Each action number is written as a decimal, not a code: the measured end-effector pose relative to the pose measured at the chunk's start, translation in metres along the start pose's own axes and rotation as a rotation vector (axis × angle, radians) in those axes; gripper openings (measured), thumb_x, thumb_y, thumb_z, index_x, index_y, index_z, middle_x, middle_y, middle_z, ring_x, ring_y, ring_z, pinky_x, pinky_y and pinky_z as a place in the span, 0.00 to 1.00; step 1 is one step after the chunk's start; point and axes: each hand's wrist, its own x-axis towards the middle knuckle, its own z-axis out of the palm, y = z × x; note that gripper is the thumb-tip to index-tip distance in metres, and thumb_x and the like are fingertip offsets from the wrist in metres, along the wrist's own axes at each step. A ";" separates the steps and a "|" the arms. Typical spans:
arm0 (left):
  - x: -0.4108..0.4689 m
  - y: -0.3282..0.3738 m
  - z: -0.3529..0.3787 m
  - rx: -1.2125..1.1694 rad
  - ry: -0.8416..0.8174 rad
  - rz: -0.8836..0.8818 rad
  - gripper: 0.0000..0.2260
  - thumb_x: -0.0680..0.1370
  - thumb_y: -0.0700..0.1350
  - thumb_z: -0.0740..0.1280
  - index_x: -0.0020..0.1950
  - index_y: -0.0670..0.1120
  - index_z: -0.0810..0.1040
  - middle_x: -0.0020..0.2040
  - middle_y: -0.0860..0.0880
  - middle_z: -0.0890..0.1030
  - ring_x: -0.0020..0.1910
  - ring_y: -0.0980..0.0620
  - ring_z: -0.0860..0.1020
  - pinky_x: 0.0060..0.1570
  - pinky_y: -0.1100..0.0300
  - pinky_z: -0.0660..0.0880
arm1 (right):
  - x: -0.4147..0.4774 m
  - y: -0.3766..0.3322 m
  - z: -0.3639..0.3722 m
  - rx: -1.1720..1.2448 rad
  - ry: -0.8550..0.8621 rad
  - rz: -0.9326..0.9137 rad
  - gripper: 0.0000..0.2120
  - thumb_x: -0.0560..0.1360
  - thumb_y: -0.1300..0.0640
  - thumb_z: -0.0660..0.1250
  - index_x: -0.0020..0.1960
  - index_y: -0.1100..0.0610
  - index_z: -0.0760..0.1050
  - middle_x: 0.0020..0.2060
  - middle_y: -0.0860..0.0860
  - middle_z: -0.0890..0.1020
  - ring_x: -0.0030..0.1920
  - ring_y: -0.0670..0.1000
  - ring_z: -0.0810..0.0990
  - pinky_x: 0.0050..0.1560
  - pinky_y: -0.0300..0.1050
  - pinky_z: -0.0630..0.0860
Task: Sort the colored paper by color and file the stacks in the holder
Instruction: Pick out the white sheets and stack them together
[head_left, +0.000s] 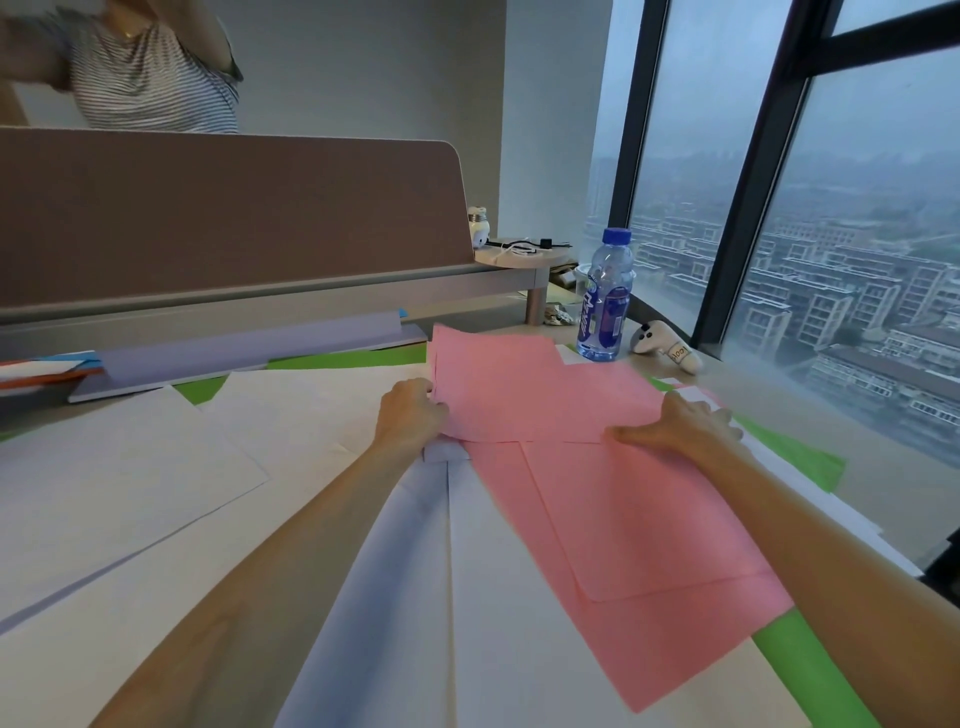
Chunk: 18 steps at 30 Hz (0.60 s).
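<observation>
Loose sheets cover the desk. A pink sheet (524, 389) lies lifted at its left edge, where my left hand (410, 410) pinches it. My right hand (680, 423) presses flat on the same sheet's right near corner. More pink sheets (639, 530) lie beneath, toward me. Lavender sheets (395, 561) run under my left forearm, white sheets (156, 467) spread to the left, and green sheets (800, 457) peek out at the right and back. The grey holder (156, 387) at the back left has a lavender stack (249, 345) in it, with white, blue and orange edges further left.
A water bottle (605, 296) stands behind the pink sheet, a small plush toy (667, 345) right of it. A brown partition (234, 208) closes the desk's back; a person in a striped top is behind it. Windows bound the right side.
</observation>
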 end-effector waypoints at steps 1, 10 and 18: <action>0.001 0.002 0.000 -0.003 0.014 -0.004 0.09 0.74 0.40 0.64 0.52 0.42 0.79 0.54 0.43 0.80 0.54 0.41 0.76 0.49 0.56 0.71 | 0.002 0.001 -0.001 -0.003 0.003 -0.005 0.43 0.60 0.24 0.67 0.60 0.56 0.69 0.64 0.59 0.71 0.66 0.62 0.65 0.61 0.56 0.68; 0.004 0.008 0.002 -0.178 -0.065 -0.114 0.17 0.73 0.37 0.61 0.62 0.43 0.72 0.53 0.39 0.79 0.42 0.42 0.77 0.34 0.57 0.73 | 0.002 0.005 -0.006 0.178 0.095 -0.072 0.35 0.65 0.46 0.77 0.62 0.61 0.66 0.58 0.58 0.76 0.57 0.58 0.75 0.55 0.52 0.75; -0.008 0.006 -0.012 -0.239 -0.123 -0.148 0.18 0.73 0.35 0.63 0.63 0.43 0.71 0.39 0.45 0.75 0.27 0.50 0.68 0.21 0.64 0.62 | -0.003 -0.003 -0.017 0.245 -0.006 -0.056 0.19 0.70 0.49 0.72 0.58 0.56 0.75 0.49 0.54 0.78 0.47 0.54 0.77 0.52 0.44 0.75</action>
